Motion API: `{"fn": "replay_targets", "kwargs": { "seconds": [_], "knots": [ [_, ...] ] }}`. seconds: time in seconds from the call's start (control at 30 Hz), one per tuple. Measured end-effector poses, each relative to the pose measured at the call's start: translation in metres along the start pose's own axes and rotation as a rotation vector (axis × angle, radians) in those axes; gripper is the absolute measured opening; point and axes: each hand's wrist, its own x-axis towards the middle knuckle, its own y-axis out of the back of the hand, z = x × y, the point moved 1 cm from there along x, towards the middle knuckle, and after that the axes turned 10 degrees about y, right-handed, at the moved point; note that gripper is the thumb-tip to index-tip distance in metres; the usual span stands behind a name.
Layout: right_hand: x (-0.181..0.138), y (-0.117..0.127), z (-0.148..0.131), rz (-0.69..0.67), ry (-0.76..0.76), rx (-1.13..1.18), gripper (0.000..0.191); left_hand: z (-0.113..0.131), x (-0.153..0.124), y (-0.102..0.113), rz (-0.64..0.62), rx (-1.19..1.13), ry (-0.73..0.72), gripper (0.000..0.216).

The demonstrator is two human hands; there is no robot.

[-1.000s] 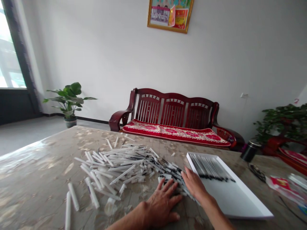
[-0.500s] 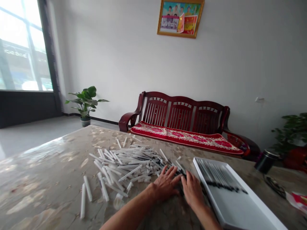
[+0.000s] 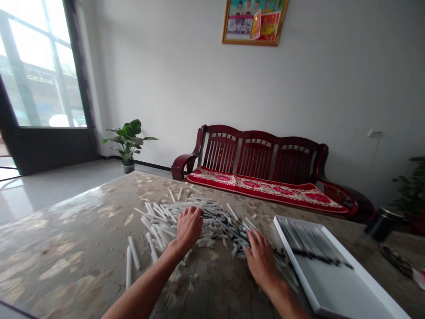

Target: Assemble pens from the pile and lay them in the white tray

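A loose heap of white pen-like tubes spreads across the table, with small white caps among them. Over its middle is my left hand, back up, fingers bent down; their tips are hidden, so I cannot tell whether they hold anything. My right hand lies with fingers apart on the heap's right end, where dark-tipped slim pens mix with the white pieces. To its right stands a shallow white tray with a row of slim clear pens with black ends in its far part.
The table has a patterned brown cover. Two white tubes lie apart at the left. A dark canister and a black cord are at the right. Behind the table stands a wooden bench with a red runner.
My left hand has moved left and away from my right hand, onto the white tubes. My right hand stays near the tray side. The view has turned slightly left.
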Motion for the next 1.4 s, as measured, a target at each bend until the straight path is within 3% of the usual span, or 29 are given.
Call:
{"fn": "replay_targets", "kwargs": {
  "seconds": [0.17, 0.3, 0.53, 0.7, 0.8, 1.0, 1.07, 1.2, 1.3, 1.4],
  "knots": [
    [0.043, -0.006, -0.078, -0.150, 0.166, 0.179, 0.041, -0.024, -0.006, -0.007, 0.025, 0.071, 0.032, 0.032],
    [0.069, -0.020, -0.109, -0.211, 0.205, 0.180, 0.033, -0.029, -0.012, -0.017, 0.065, 0.064, 0.024, 0.031],
    [0.065, -0.016, -0.084, -0.185, 0.184, 0.015, 0.014, -0.034, -0.013, -0.022, 0.071, -0.016, -0.012, 0.026],
    [0.054, -0.003, -0.062, -0.147, 0.094, -0.046, 0.021, -0.038, -0.012, -0.025, 0.076, -0.119, -0.026, 0.027],
    [0.052, -0.003, -0.072, -0.092, 0.059, 0.034, 0.029, -0.039, -0.011, -0.022, 0.150, -0.174, -0.013, 0.029],
    [0.051, -0.017, -0.105, -0.160, 0.229, 0.232, 0.031, -0.045, -0.009, 0.005, 0.217, -0.117, 0.185, 0.033],
    [0.051, -0.019, -0.101, -0.178, 0.197, 0.189, 0.025, -0.053, -0.007, 0.019, 0.180, -0.053, 0.297, 0.037],
    [0.051, -0.016, -0.080, -0.172, 0.129, 0.080, 0.019, -0.080, -0.011, 0.040, 0.029, 0.040, 0.384, 0.049],
    [0.046, -0.013, -0.074, -0.132, 0.112, 0.077, 0.028, -0.111, -0.029, 0.041, -0.034, 0.094, 0.461, 0.062],
    [0.040, -0.014, -0.079, -0.081, 0.132, 0.123, 0.034, -0.134, -0.055, 0.029, -0.064, 0.128, 0.538, 0.069]
  ]
}}
